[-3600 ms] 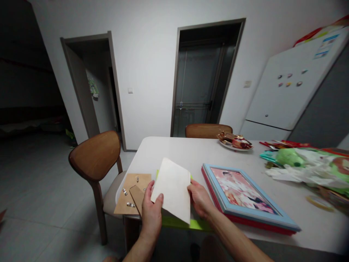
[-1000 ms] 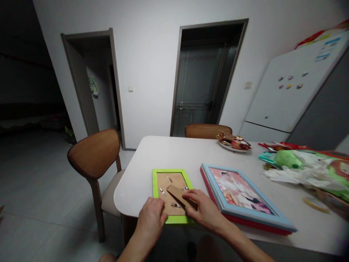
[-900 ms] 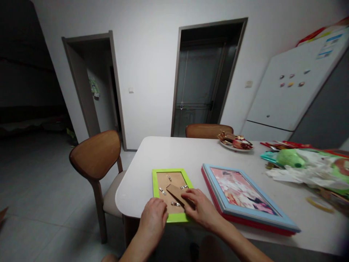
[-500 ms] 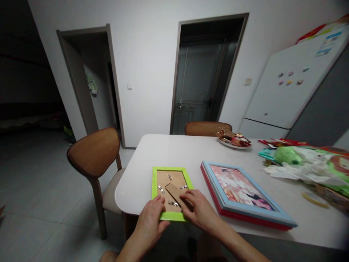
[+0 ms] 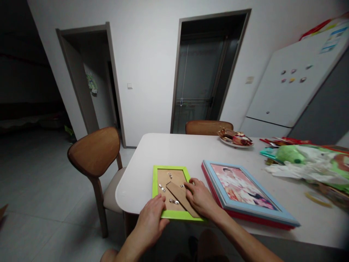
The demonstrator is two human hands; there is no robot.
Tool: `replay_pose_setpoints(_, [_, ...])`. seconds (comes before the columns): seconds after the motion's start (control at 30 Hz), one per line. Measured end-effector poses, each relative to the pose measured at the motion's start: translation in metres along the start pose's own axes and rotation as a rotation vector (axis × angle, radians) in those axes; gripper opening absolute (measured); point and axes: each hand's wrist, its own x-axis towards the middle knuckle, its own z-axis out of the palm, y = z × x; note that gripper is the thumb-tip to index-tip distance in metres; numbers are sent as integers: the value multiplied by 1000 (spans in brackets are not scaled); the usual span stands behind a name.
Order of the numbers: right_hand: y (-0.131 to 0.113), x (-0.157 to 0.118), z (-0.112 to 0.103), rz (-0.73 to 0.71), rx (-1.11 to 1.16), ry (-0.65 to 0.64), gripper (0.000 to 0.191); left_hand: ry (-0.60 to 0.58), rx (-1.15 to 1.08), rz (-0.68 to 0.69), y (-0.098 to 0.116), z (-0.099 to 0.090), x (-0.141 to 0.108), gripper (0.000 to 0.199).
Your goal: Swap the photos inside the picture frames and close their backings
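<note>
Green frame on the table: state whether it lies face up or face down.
The green frame lies face down: its brown backing board, metal clips and support leg are on top.

It's a home, and right here we're in its dining corner by the look of it: a white table (image 5: 169,149) with wooden-backed chairs (image 5: 95,151) beside it, and over on the right a tall fridge (image 5: 278,96) sporting its scatter of little magnets (image 5: 292,80)! Along the table come a plate (image 5: 236,145) and a blue-framed picture (image 5: 242,185), and behind them the white wall (image 5: 147,65) carries a light switch (image 5: 129,86) between two doorways (image 5: 200,80), with pale tiles (image 5: 46,233) underfoot.
</note>
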Motion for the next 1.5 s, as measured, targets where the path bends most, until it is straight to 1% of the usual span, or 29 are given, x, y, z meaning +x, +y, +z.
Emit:
replay_pose_setpoints(0.1, [-3, 2, -1, 13, -9, -19, 30, 1, 4, -15, 2, -2, 1, 46])
replay_pose_setpoints(0.23, [-6, 2, -5, -14, 7, -37, 29, 16, 5, -52, 3, -1, 0, 49])
replay_pose_setpoints(0.47, [0, -4, -4, -8, 50, -55, 30, 2, -15, -75, 5, -2, -2, 50])
replay_pose_setpoints(0.57, [-4, -7, -8, -21, 18, -66, 31, 2, -17, -71, 5, -2, -2, 50])
replay_pose_setpoints(0.67, [-17, -13, -12, -100, -19, -21, 26, 3, -25, -59, 3, 0, -2, 49])
replay_pose_setpoints(0.77, [-36, -21, -12, -239, 40, -75, 23, 0, -25, -79, 2, 2, -2, 52])
replay_pose_setpoints(0.83, [-45, -24, -11, -293, 68, -116, 22, -3, -31, -89, 2, 2, -1, 52])
replay_pose_setpoints(0.9, [-49, -26, -12, -321, 73, -124, 22, -6, -42, -83, 2, 1, -1, 51])
replay_pose_setpoints(1.1, [-45, -29, -20, -390, 91, -175, 20, -13, -34, -62, 5, -3, 0, 44])
replay_pose_setpoints(1.27, [-43, -37, -26, -422, 122, -182, 26, -7, -36, -67, 5, -2, -1, 46])
replay_pose_setpoints(1.4, [-42, -39, -27, -414, 163, -177, 23, 3, -44, -64, 4, -2, -1, 46])
replay_pose_setpoints(1.5, [-44, -29, -22, -369, 202, -149, 25, -2, -50, -68, 2, 0, -1, 50])
